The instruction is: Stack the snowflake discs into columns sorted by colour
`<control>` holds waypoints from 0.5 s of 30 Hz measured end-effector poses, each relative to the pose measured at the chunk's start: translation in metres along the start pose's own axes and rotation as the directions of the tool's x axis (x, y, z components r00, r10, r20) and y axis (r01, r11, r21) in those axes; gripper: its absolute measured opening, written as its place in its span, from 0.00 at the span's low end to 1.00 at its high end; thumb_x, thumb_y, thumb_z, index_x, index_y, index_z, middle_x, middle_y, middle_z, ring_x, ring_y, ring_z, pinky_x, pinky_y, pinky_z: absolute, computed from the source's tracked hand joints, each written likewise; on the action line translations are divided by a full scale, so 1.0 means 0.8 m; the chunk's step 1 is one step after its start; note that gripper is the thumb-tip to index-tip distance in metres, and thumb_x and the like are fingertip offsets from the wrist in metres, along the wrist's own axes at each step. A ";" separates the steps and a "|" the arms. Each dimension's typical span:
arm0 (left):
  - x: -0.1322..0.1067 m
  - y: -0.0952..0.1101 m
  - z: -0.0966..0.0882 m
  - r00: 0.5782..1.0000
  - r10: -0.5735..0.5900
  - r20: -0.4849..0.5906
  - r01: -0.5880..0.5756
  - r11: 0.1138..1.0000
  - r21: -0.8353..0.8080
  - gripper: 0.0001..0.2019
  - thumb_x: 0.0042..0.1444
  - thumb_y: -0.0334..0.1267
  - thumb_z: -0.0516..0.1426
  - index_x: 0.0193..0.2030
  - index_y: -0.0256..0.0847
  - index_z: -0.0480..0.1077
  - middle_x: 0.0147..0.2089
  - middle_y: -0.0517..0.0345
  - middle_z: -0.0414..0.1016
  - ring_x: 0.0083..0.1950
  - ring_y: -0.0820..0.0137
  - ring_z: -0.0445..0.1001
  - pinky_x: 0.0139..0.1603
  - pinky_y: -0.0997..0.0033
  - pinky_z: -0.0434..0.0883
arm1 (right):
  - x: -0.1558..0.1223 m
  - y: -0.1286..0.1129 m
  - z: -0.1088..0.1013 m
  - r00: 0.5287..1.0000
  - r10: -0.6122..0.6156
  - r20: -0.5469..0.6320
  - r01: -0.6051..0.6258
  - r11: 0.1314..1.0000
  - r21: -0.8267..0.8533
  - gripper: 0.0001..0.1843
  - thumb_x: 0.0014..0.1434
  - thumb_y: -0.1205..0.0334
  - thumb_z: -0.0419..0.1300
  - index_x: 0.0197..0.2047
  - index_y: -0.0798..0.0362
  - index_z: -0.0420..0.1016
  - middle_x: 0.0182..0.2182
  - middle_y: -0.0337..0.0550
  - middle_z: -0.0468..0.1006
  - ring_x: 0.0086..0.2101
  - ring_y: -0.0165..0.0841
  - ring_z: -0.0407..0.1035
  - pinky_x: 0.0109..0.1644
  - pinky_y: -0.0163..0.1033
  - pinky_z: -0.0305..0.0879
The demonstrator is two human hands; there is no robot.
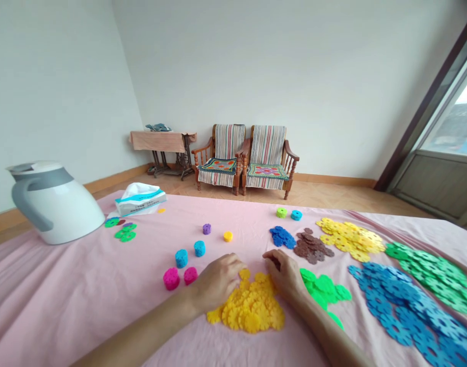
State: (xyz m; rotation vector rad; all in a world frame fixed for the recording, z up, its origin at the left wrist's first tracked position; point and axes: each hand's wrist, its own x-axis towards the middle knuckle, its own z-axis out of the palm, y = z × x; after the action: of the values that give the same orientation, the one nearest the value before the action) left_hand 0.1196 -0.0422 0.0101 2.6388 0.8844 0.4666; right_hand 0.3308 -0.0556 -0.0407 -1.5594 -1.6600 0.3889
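My left hand (223, 278) is closed, its fingers curled at the upper left edge of a pile of yellow snowflake discs (252, 308). Anything inside those fingers is hidden. Across the pile, my right hand (285, 272) has its fingers bent and drawn together, and I cannot make out what they hold. To the left of my left hand stand two pink disc stacks (171, 279), one partly behind the wrist. Two light-blue stacks (181, 258) are just beyond them. Farther off are a small yellow stack (228, 236) and a purple stack (206, 229).
Bright green discs (325, 288) lie beside my right forearm. Brown (313, 247), dark-blue (282, 237), yellow flower-shaped (350, 237), large blue (405, 306) and green discs (436, 272) spread rightward. A white jug (65, 204) and tissue pack (140, 200) stand left on the pink cloth.
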 end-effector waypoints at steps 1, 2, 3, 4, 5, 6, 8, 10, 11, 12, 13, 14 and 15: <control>0.008 -0.001 -0.001 0.999 -0.001 0.054 -0.001 0.999 0.038 0.15 0.50 0.23 0.53 0.43 0.42 0.68 0.42 0.54 0.69 0.45 0.66 0.68 0.47 0.70 0.66 | 0.000 0.000 -0.001 1.000 -0.004 -0.001 0.004 1.000 0.007 0.12 0.53 0.66 0.49 0.34 0.55 0.74 0.29 0.45 0.76 0.31 0.34 0.70 0.36 0.36 0.63; 0.015 -0.002 -0.002 0.995 -0.001 0.099 -0.006 0.998 0.069 0.16 0.48 0.23 0.53 0.42 0.42 0.68 0.42 0.54 0.69 0.44 0.66 0.68 0.46 0.70 0.66 | 0.000 -0.001 -0.001 1.000 -0.009 0.001 0.009 1.000 0.013 0.12 0.53 0.67 0.49 0.34 0.56 0.74 0.29 0.45 0.76 0.31 0.33 0.70 0.36 0.36 0.63; 0.021 -0.003 -0.003 0.991 0.001 0.131 -0.013 0.996 0.090 0.15 0.47 0.22 0.53 0.41 0.42 0.68 0.41 0.54 0.69 0.43 0.66 0.68 0.45 0.70 0.66 | 0.000 -0.001 -0.001 1.000 -0.013 0.004 0.013 1.000 0.019 0.12 0.53 0.67 0.49 0.33 0.56 0.74 0.29 0.45 0.76 0.31 0.33 0.69 0.35 0.36 0.62; 0.026 -0.003 -0.004 0.988 0.003 0.153 -0.019 0.994 0.105 0.15 0.46 0.22 0.53 0.39 0.41 0.68 0.40 0.54 0.69 0.42 0.66 0.69 0.44 0.70 0.66 | 0.000 0.000 -0.002 1.000 -0.018 0.008 0.018 1.000 0.024 0.12 0.53 0.67 0.49 0.33 0.56 0.74 0.29 0.44 0.75 0.31 0.33 0.69 0.35 0.36 0.62; 0.031 -0.003 -0.005 0.986 0.005 0.167 -0.024 0.994 0.111 0.14 0.46 0.22 0.53 0.37 0.41 0.69 0.39 0.55 0.69 0.42 0.66 0.69 0.43 0.71 0.66 | 0.000 0.000 -0.002 1.000 -0.021 0.009 0.021 0.999 0.028 0.12 0.53 0.67 0.49 0.33 0.55 0.74 0.29 0.44 0.75 0.31 0.33 0.69 0.35 0.36 0.62; 0.034 -0.003 -0.005 0.984 0.008 0.176 -0.028 0.993 0.114 0.13 0.45 0.22 0.53 0.36 0.41 0.68 0.39 0.55 0.69 0.41 0.66 0.69 0.43 0.71 0.66 | 0.000 0.001 -0.002 1.000 -0.026 0.009 0.025 0.999 0.031 0.12 0.53 0.68 0.49 0.33 0.55 0.74 0.29 0.44 0.75 0.31 0.33 0.69 0.36 0.36 0.62; 0.039 -0.003 -0.005 0.981 0.011 0.191 -0.035 0.992 0.121 0.12 0.44 0.22 0.52 0.34 0.41 0.68 0.37 0.56 0.68 0.40 0.66 0.69 0.42 0.71 0.66 | 0.001 0.002 -0.001 0.999 -0.038 0.007 0.038 0.999 0.037 0.12 0.52 0.68 0.49 0.33 0.55 0.74 0.29 0.44 0.75 0.31 0.33 0.69 0.37 0.36 0.62; 0.044 -0.002 -0.003 0.982 0.010 0.190 -0.034 0.992 0.123 0.13 0.42 0.22 0.53 0.33 0.41 0.67 0.36 0.57 0.69 0.40 0.66 0.69 0.41 0.70 0.66 | 0.001 0.002 -0.001 0.999 -0.051 0.000 0.051 0.998 0.039 0.12 0.52 0.69 0.50 0.33 0.55 0.74 0.29 0.43 0.75 0.32 0.32 0.69 0.37 0.36 0.62; 0.045 -0.002 -0.002 0.983 0.007 0.181 -0.030 0.992 0.122 0.13 0.41 0.22 0.53 0.33 0.41 0.66 0.36 0.57 0.69 0.40 0.65 0.69 0.41 0.71 0.66 | 0.000 0.001 0.000 0.998 -0.058 -0.002 0.058 0.998 0.039 0.11 0.52 0.69 0.50 0.33 0.55 0.74 0.28 0.43 0.75 0.32 0.32 0.68 0.37 0.35 0.62; 0.046 -0.001 0.000 0.986 0.002 0.166 -0.022 0.992 0.121 0.13 0.40 0.22 0.53 0.33 0.41 0.65 0.36 0.57 0.69 0.39 0.66 0.69 0.40 0.71 0.66 | 0.000 0.000 0.000 0.998 -0.062 -0.003 0.062 0.997 0.038 0.11 0.52 0.69 0.50 0.33 0.55 0.74 0.28 0.43 0.74 0.31 0.32 0.68 0.36 0.35 0.61; 0.047 -0.001 0.001 0.989 -0.007 0.145 -0.011 0.993 0.119 0.13 0.39 0.22 0.53 0.33 0.40 0.65 0.36 0.57 0.69 0.39 0.66 0.69 0.39 0.71 0.66 | -0.001 -0.002 0.000 0.998 -0.062 -0.003 0.062 0.997 0.040 0.11 0.52 0.69 0.50 0.33 0.55 0.74 0.28 0.43 0.74 0.30 0.31 0.68 0.35 0.35 0.61; 0.046 0.000 0.002 0.993 -0.019 0.117 0.005 0.993 0.116 0.14 0.39 0.22 0.53 0.34 0.40 0.64 0.37 0.58 0.69 0.38 0.66 0.69 0.38 0.72 0.66 | -0.003 -0.004 0.000 0.998 -0.062 0.001 0.062 0.997 0.045 0.11 0.53 0.69 0.50 0.33 0.55 0.74 0.27 0.42 0.73 0.28 0.30 0.67 0.33 0.34 0.61; 0.044 0.001 0.001 0.996 -0.034 0.083 0.024 0.993 0.113 0.14 0.40 0.22 0.53 0.35 0.40 0.63 0.37 0.57 0.68 0.38 0.67 0.68 0.38 0.72 0.66 | -0.004 -0.006 0.000 0.998 -0.062 0.008 0.062 0.997 0.054 0.11 0.53 0.69 0.51 0.33 0.55 0.74 0.27 0.42 0.73 0.27 0.30 0.67 0.32 0.34 0.60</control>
State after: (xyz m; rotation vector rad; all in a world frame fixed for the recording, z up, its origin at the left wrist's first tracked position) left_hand 0.1467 -0.0213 0.0164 2.7200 0.9470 0.3035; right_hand 0.3274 -0.0598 -0.0385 -1.4649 -1.6870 0.4057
